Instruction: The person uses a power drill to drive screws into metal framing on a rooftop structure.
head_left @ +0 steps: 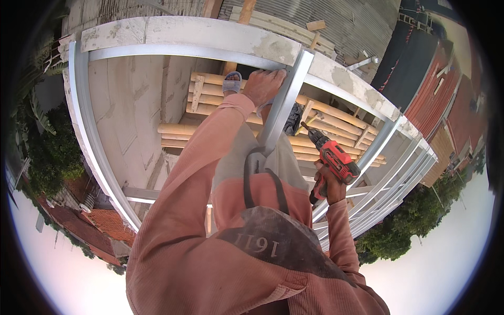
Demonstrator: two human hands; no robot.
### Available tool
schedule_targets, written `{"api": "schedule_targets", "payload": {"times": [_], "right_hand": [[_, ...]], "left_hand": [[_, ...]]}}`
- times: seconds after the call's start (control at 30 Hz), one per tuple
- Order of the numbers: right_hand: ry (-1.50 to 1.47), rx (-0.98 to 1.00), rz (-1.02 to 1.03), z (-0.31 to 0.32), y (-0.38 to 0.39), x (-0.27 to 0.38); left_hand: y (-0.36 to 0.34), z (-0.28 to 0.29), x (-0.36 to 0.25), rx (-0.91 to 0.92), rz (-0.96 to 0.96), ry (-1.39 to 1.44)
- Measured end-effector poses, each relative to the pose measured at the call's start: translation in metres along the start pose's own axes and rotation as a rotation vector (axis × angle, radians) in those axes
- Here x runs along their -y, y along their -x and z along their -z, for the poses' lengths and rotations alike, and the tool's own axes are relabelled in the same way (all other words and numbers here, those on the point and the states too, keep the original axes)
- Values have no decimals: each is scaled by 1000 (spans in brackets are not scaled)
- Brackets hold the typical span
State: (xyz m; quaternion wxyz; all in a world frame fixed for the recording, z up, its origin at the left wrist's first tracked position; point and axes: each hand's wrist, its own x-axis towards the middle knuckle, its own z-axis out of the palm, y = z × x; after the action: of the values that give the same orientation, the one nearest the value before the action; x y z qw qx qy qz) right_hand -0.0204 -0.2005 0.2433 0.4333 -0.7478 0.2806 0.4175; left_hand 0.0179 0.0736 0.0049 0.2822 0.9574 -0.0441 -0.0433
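My left hand point(263, 86) reaches forward to the top of the wall, its fingers curled against a silver metal channel point(286, 102). That channel runs from the wall toward my body and meets a long metal track point(181, 51) fixed along the wall's inner edge. The curled fingertips are partly hidden at this joint. In my right hand point(332, 188) is a red and black cordless drill point(338, 160), gripped by its handle. The drill is held to the right of the channel, its chuck pointing up and left, apart from the metal.
Below are bamboo scaffold poles point(210, 100), with my sandalled foot point(231, 83) on or above them. A pale masonry wall point(220, 34) curves across the front. More metal channels point(79, 105) span left and right point(388, 139). Corrugated roofing point(352, 26) lies beyond.
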Motion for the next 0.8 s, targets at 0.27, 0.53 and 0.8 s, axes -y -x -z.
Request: {"api": "schedule_targets", "payload": {"times": [0.27, 0.53, 0.8], "right_hand": [[-131, 6, -13, -5, -5, -7], [-237, -14, 14, -7, -15, -4], [-307, -79, 43, 7, 8, -16]], "left_hand": [[158, 38, -11, -233, 965, 734], [296, 84, -53, -156, 1538, 1143], [319, 137, -99, 97, 1501, 1059]]}}
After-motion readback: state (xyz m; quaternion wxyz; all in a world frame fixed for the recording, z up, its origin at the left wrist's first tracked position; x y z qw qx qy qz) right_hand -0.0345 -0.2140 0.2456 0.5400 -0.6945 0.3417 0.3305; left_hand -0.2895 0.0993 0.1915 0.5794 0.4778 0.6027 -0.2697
